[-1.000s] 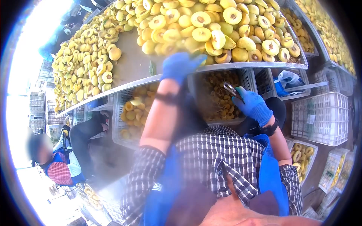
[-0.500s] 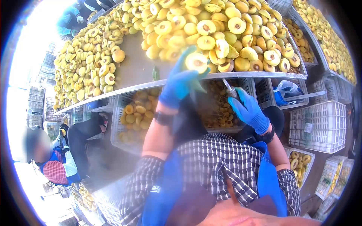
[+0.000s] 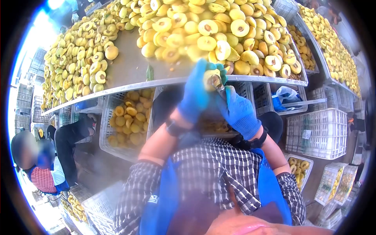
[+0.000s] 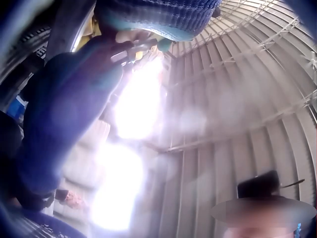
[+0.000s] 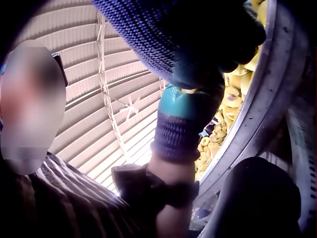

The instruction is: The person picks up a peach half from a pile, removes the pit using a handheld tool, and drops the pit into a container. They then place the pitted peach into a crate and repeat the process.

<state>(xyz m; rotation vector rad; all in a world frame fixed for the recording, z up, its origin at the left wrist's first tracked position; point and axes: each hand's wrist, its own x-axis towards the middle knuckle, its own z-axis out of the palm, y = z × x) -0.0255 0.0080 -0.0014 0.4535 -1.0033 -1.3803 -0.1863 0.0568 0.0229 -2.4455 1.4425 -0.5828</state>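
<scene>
In the head view my left hand point(image 3: 194, 92), in a blue and teal glove, holds a yellow peach half point(image 3: 211, 79) with its cut side showing a brown pit. My right hand point(image 3: 241, 111), also gloved, grips a metal pitting tool point(image 3: 221, 92), its tip right at the pit. Both hands are close together at the table's front edge. In the left wrist view a bit of the metal tool point(image 4: 128, 52) shows below the left glove. The right wrist view has the right glove point(image 5: 158, 42) dark, over the left glove point(image 5: 173, 106); the fruit is mostly hidden.
Heaps of peach halves point(image 3: 250, 43) cover much of the metal-edged table point(image 3: 125, 74). Crates stand under it, one with peach halves point(image 3: 129, 117). A white crate point(image 3: 316, 133) stands at the right. Another person point(image 3: 43, 176) sits at the left.
My left hand reached to the heap, picked up a peach half and brought it back toward the body. My right hand moved up and left, bringing the pitting tool to the fruit.
</scene>
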